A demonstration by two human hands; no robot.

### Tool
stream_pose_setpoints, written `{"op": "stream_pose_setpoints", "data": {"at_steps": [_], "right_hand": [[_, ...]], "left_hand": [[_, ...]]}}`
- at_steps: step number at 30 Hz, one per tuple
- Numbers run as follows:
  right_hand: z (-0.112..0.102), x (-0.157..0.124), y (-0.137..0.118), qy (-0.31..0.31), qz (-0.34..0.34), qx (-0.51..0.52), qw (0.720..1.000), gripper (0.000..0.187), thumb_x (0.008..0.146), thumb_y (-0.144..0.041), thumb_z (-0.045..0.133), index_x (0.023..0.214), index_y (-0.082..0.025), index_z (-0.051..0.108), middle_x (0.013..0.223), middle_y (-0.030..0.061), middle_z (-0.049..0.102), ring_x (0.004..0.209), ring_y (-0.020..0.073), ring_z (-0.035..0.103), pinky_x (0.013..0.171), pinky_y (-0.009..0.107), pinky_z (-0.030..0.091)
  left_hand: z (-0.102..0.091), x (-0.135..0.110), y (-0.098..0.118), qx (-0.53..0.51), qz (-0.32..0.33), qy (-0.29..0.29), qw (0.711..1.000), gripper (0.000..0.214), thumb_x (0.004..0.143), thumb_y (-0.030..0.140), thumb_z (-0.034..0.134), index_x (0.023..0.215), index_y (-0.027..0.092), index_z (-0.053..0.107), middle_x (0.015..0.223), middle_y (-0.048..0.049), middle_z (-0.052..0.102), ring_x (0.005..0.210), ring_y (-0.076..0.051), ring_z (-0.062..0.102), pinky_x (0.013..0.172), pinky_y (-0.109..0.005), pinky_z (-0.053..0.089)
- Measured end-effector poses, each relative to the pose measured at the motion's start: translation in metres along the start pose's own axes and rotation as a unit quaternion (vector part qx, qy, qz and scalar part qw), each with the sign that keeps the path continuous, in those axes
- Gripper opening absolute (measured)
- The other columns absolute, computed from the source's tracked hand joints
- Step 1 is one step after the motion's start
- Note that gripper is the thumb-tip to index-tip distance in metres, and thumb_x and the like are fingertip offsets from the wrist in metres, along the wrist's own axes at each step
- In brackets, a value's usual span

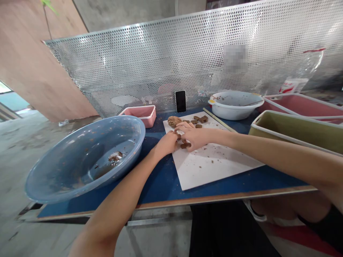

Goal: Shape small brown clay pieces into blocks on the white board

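My left hand (168, 142) and my right hand (195, 136) meet over the left part of a white board (211, 167). Their fingers are curled together around a small brown piece that looks like clay (184, 145), partly hidden by the fingers. Just beyond them sits a rough brown lump (174, 121) of the same stuff. Several small flattened brown pieces (200, 119) lie behind my right hand. Dark crumbs are scattered over the board. A pale thin rod (219, 120) rests along the board's right side.
A large blue basin (80, 142) with murky water stands at left. A pink tray (150, 117), a phone (180, 101) and a white basin (233, 110) line the back. At right are an olive bin (294, 130), a pink bin (311, 105) and a bottle (302, 73). Behind rises a perforated metal screen (150, 53).
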State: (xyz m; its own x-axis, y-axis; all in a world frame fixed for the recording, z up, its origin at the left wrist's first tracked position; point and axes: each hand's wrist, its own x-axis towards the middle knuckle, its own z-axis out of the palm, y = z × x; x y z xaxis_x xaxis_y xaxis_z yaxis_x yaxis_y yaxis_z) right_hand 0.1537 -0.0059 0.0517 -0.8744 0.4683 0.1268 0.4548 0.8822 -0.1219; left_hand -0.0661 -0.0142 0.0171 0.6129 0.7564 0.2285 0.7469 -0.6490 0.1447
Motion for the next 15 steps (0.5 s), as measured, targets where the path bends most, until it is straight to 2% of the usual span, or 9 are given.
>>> {"op": "stream_pose_setpoints", "data": {"at_steps": [3,6,11,15], "right_hand": [[-0.0002,-0.0001,-0.0013,-0.016,0.004,-0.028,0.999,0.015,0.081,-0.029,0.084,0.076,-0.019,0.073,0.153,0.0199,0.06,0.155,0.0482,0.04,0.123,0.067,0.043],[-0.0007,-0.0001,-0.002,-0.018,0.006,-0.035,0.999,0.015,0.081,-0.03,0.083,0.078,-0.02,0.073,0.157,0.0199,0.057,0.157,0.049,0.036,0.12,0.069,0.045],[0.0005,-0.0002,-0.0023,-0.024,0.012,-0.034,0.999,0.015,0.081,-0.03,0.083,0.079,-0.018,0.074,0.162,0.0218,0.053,0.154,0.0516,0.041,0.121,0.073,0.043],[0.0009,-0.0015,-0.0027,-0.032,0.009,-0.043,0.999,0.015,0.083,-0.032,0.081,0.08,-0.018,0.076,0.162,0.0227,0.052,0.156,0.0508,0.039,0.12,0.071,0.045]], "left_hand": [[-0.0006,-0.0004,0.001,0.009,0.005,-0.003,1.0,0.018,0.09,0.01,0.071,0.103,0.016,0.082,0.109,-0.0143,0.084,0.11,-0.029,0.078,0.107,-0.043,0.064],[-0.0024,-0.0009,0.0022,0.026,0.009,-0.013,1.0,0.021,0.09,0.007,0.069,0.104,0.015,0.082,0.109,-0.0151,0.083,0.11,-0.03,0.077,0.107,-0.044,0.064],[-0.0053,-0.0013,0.0047,0.052,0.01,-0.028,0.998,0.025,0.092,0.003,0.063,0.106,0.012,0.082,0.112,-0.0168,0.083,0.112,-0.03,0.076,0.107,-0.043,0.063],[-0.0049,-0.0014,0.005,0.05,0.008,-0.029,0.998,0.027,0.091,0.002,0.063,0.108,0.012,0.082,0.113,-0.0168,0.083,0.112,-0.03,0.076,0.108,-0.042,0.062]]}}
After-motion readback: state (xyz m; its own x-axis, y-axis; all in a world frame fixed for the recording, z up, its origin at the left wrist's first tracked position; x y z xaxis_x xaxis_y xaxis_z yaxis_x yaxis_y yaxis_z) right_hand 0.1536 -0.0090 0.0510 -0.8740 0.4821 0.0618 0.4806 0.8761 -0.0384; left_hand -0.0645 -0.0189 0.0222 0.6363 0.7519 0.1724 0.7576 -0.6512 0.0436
